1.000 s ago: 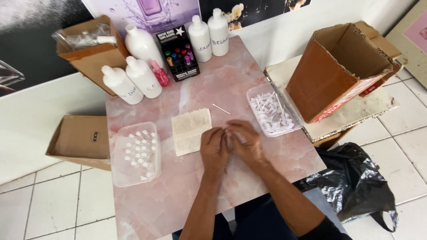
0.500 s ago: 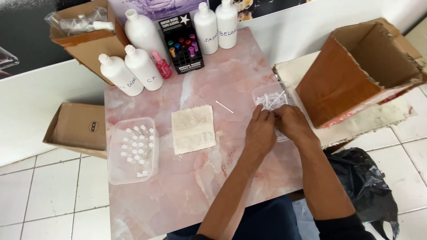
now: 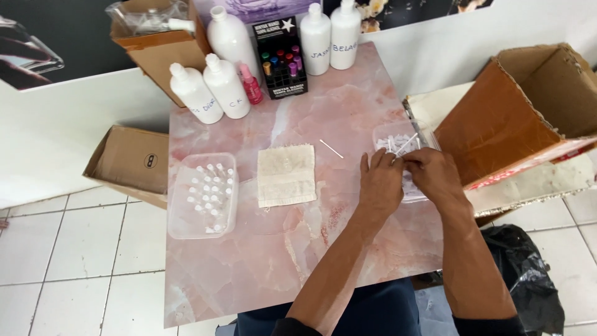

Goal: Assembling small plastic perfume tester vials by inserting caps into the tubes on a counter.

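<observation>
Both hands meet over a clear plastic tray [image 3: 384, 133] at the right side of the pink marble table [image 3: 273, 261]. My left hand [image 3: 380, 183] and my right hand [image 3: 433, 174] together pinch thin white sticks [image 3: 405, 145] that rise from the tray. The tray holds several small clear pieces. One loose white stick [image 3: 331, 149] lies on the table left of the hands. A beige cloth [image 3: 286, 175] lies at the table's middle. A second clear tray [image 3: 202, 194] with several small white-capped vials stands at the left.
Several white bottles [image 3: 227, 87] stand at the back, with a small pink bottle [image 3: 252, 84] and a black box of coloured vials [image 3: 281, 59]. Cardboard boxes sit at back left [image 3: 152, 37], on the floor at left [image 3: 127, 163] and at right [image 3: 528, 106]. A black plastic bag [image 3: 528, 280] lies on the floor.
Both hands moved from the table's middle to the right tray. They now hold thin white sticks above it.
</observation>
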